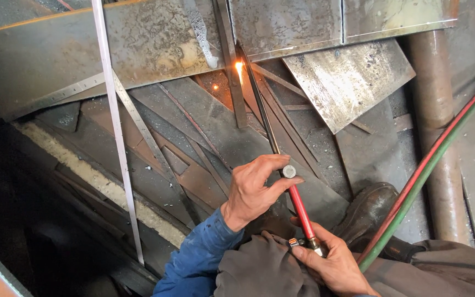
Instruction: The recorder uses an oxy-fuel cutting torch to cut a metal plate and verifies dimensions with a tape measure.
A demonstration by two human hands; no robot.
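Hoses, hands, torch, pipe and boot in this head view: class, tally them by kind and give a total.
Hoses: 2, red and green
Hands: 2, left and right
Torch: 1
Pipe: 1
Boot: 1
Total: 7

A long steel ruler [138, 129] lies slantwise over the scrap at the left, crossed by a thin pale strip [115, 129] that runs from the far edge down towards the near left. To the right a rusty round pipe [435, 121] stretches from far to near, with a red hose [441, 148] and a green hose [430, 170] lying side by side across it, and a dark work boot [369, 212] rests just left of the hoses. A pale, crusted bar [94, 179], perhaps a concrete edge, slants along the near left beneath overlapping offcut plates [193, 170].
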